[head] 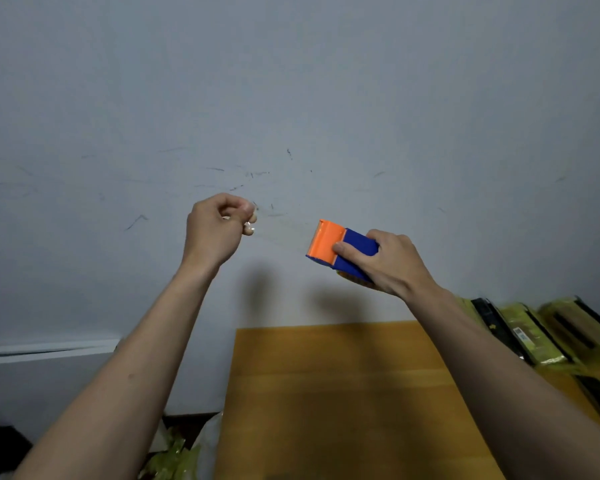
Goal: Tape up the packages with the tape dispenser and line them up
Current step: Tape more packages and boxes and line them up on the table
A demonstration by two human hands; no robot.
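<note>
Gripping the orange-and-blue tape dispenser (342, 249) in mid-air above the wooden table (326, 393), the right hand (385, 261) curls round its body. The left hand (215, 228) pinches the clear tape's (281, 233) free end, stretched between them. Yellow-green packages (548, 334) lie at the table's right edge.

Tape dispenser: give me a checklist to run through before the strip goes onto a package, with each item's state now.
1. Right hand grips the tape dispenser: ok.
2. Left hand pinches the clear tape end: ok.
3. Strip stretched flat between the hands: cannot tell, it is barely visible.
4. Package lying ready on the wooden table under the hands: not ok, none there.
5. Packages within view at the table's right edge: ok.
</note>
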